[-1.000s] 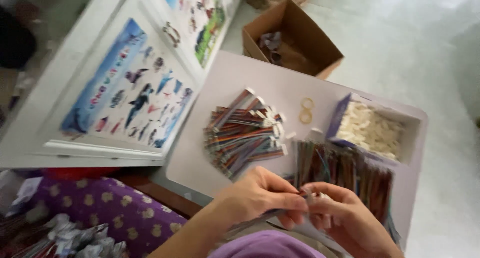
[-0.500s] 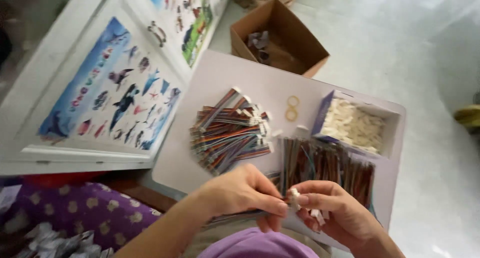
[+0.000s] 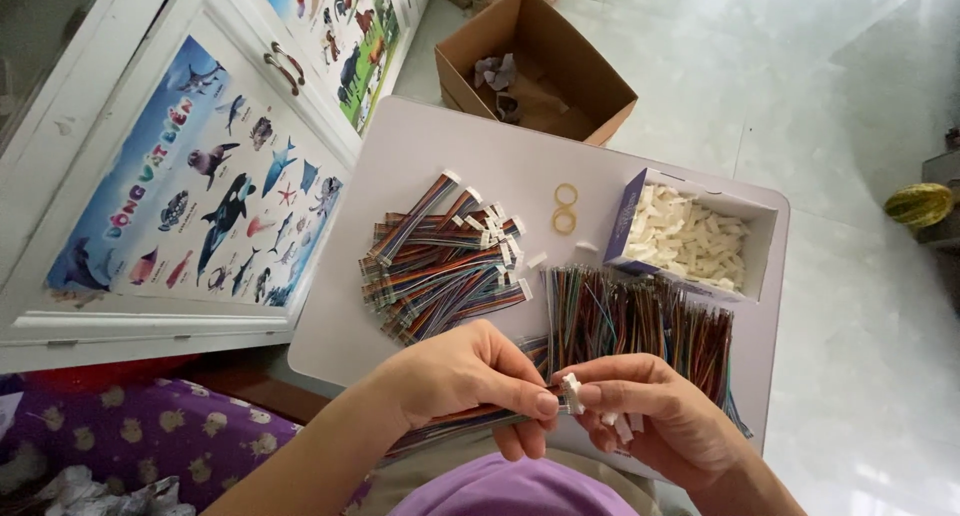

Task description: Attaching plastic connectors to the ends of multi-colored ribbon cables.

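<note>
My left hand (image 3: 470,376) pinches a flat multicoloured ribbon wire (image 3: 450,424) near the table's front edge. My right hand (image 3: 650,406) holds a small white plastic connector (image 3: 571,393) against the wire's end, with more white connectors tucked under its fingers. A pile of finished coloured wires with white plugs (image 3: 440,261) lies on the white table (image 3: 420,151). A row of loose coloured wires (image 3: 640,321) lies just beyond my hands.
A small open box of white connectors (image 3: 690,238) stands at the table's right. Two rubber bands (image 3: 565,208) lie mid-table. A brown cardboard box (image 3: 535,66) sits on the tiled floor behind. A white cabinet with animal posters (image 3: 200,196) is at the left.
The view has shifted so the table sits lower and farther right. My hands stay together at the wire's end, fingers working the connector.
</note>
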